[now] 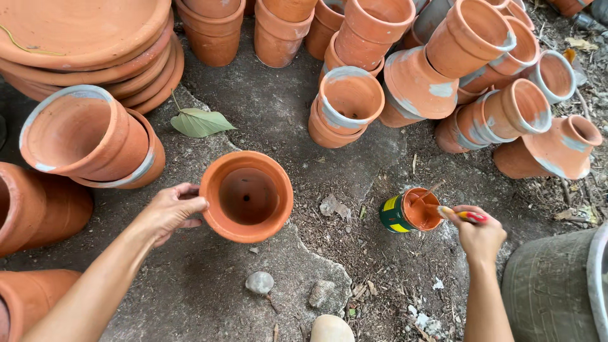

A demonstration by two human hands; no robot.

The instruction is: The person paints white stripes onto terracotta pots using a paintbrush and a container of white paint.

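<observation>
Left hand [170, 211] gripping rim of clay pot [247, 196] on the ground, right hand [479, 235] pinching brush [457, 213] over paint can [411, 209]: best to wipe excess, keep pot tilted steady.

I see my left hand [170, 212] against the clay pot [247, 196] on the ground [209, 285], the paint tin [410, 211] to its right, my right hand [479, 235] beside it, stacked pots [354, 88] behind.
</observation>
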